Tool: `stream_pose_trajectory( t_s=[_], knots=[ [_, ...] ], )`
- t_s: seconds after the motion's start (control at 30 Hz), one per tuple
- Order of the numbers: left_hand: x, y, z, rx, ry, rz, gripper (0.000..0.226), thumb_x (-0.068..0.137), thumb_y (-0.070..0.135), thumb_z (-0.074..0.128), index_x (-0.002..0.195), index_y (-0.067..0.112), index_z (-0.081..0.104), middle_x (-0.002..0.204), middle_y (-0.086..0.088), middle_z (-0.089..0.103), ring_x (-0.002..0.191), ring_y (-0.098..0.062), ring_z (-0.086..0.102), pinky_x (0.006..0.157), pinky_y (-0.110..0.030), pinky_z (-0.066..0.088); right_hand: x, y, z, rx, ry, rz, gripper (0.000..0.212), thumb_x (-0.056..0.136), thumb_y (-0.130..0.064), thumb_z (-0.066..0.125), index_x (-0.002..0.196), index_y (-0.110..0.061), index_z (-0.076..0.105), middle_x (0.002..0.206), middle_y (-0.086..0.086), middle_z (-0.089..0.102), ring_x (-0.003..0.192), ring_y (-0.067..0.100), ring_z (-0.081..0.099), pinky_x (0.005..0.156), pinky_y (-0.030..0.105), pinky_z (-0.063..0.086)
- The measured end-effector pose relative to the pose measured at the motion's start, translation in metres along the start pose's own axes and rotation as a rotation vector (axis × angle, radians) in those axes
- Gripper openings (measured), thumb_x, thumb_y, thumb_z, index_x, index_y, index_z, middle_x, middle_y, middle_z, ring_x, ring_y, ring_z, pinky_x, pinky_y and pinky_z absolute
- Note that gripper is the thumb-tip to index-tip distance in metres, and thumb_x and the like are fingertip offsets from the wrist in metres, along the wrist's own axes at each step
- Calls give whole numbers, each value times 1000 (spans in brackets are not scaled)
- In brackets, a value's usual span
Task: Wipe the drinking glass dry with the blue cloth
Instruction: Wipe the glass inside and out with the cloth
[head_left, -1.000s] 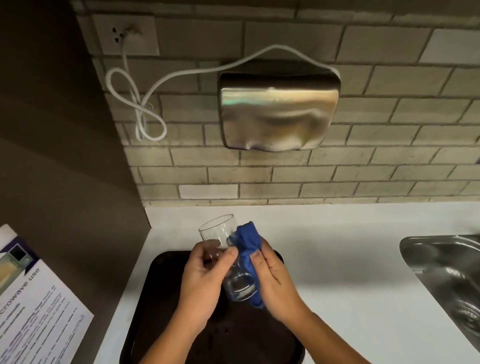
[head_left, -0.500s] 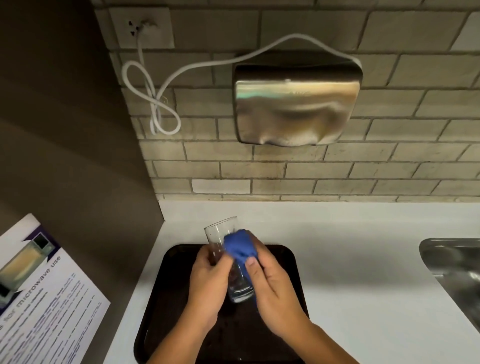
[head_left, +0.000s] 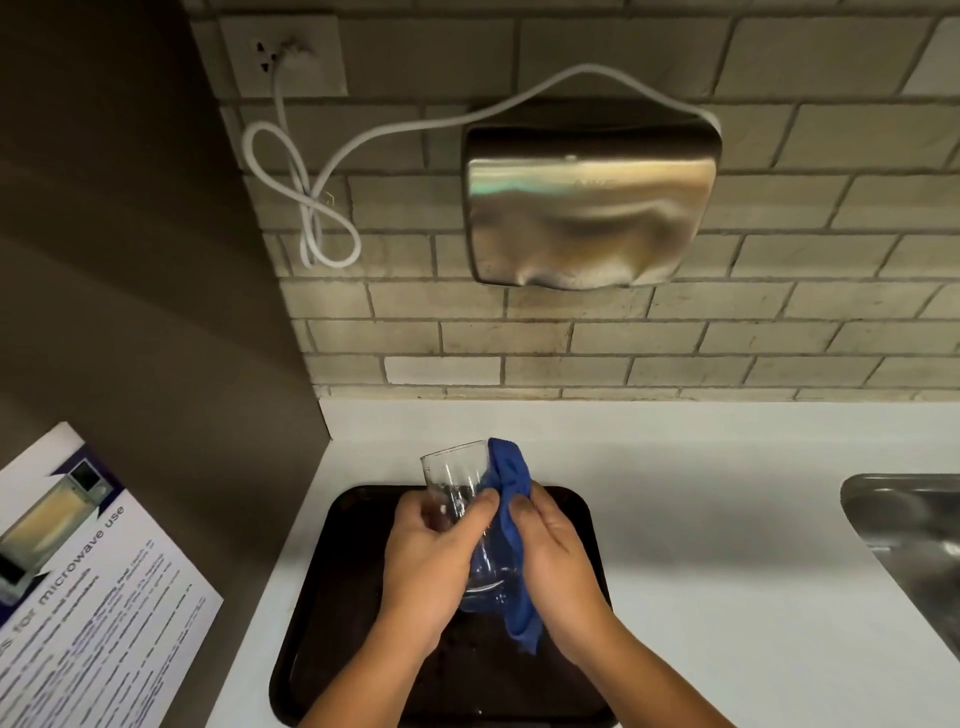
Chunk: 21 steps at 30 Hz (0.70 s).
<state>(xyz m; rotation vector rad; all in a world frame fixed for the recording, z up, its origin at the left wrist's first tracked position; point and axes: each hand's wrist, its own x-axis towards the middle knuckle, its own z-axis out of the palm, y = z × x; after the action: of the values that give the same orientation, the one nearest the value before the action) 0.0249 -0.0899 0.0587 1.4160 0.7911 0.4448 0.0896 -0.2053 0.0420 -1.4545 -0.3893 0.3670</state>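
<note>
We hold the drinking glass (head_left: 457, 499) tilted above the dark tray (head_left: 322, 623) on the bench, our left hand (head_left: 426, 556) wrapped closed around its lower wall. Our right hand (head_left: 556, 561) presses the blue cloth (head_left: 511, 483) against its side. Wet glass is likely slick and fragile, so the grip belongs low around the body, never pinching the thin rim.

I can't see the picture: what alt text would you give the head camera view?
Two hands hold a clear glass above a dark tray: the left hand grips it and the right hand presses a blue cloth against its side. Behind, a white counter, a sink at right, and a metal hand dryer on a tiled wall.
</note>
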Motion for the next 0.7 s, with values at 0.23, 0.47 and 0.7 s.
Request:
stream_pose_trajectory(
  t_s=[0.23,0.47,0.7],
  knots=[
    [8,5,-1,293,-1,158,49,70,67,78,97,29,64,102,0,75,85,-14,75,63,-24,55,2,-15,3,-146,-20,-91,54,117,-14,42,150,-58,45,146,-25,64,139,-5,58,120,17,42],
    [15,13,-3,342,-59,120,51,66,71,74,94,30,65,95,2,77,79,-12,75,57,-20,49,-1,-18,7,-169,-61,-144,52,113,-20,43,151,-55,51,168,-16,45,157,-6,34,129,19,26],
    [14,17,2,382,-59,112,58,66,74,73,92,24,62,93,-1,77,77,-17,74,56,-25,49,5,-14,3,-162,-21,-68,50,116,-16,40,164,-31,42,166,-4,52,154,6,45,133,34,30]
  ],
)
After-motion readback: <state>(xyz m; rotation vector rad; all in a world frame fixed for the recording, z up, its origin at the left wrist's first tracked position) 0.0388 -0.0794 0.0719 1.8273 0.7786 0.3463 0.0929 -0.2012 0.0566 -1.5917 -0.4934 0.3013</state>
